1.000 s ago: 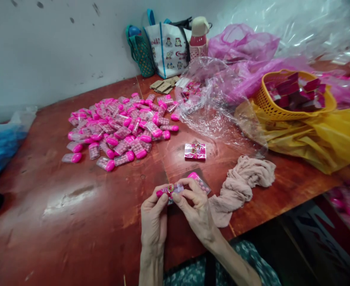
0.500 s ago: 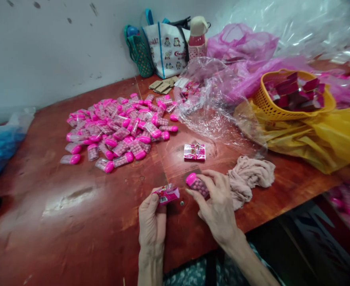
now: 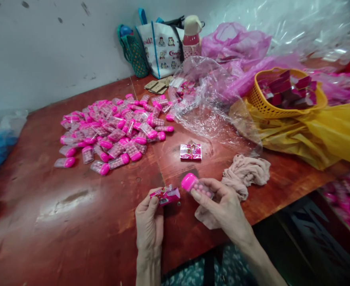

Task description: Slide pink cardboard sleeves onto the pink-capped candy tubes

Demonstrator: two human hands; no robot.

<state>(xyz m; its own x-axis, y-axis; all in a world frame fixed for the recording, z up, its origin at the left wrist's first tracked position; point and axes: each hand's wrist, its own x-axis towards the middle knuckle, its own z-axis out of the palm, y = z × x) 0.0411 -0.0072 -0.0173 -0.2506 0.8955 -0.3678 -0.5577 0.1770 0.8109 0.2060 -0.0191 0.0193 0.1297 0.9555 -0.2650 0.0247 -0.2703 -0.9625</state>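
Note:
Between the thumb and fingers of my left hand is a small pink printed sleeve, its open end facing right. My right hand grips a clear candy bottle with a pink cap; the cap points up and left, close to the sleeve but apart from it. Pink balls show inside the bottle. A flat stack of pink printed cards lies on the table above both hands. A large heap of similar bottles spreads to the upper left.
A beige cloth lies right of my right hand. Farther right, a yellow basket of dark pink pieces sits by a yellow bag. Clear plastic film, a white tote bag and a drink bottle are at the back.
The bottle in my right hand has tilted, its cap now nearer and slightly left. The fingers of my right hand have shifted along it. The whole view has slid slightly left.

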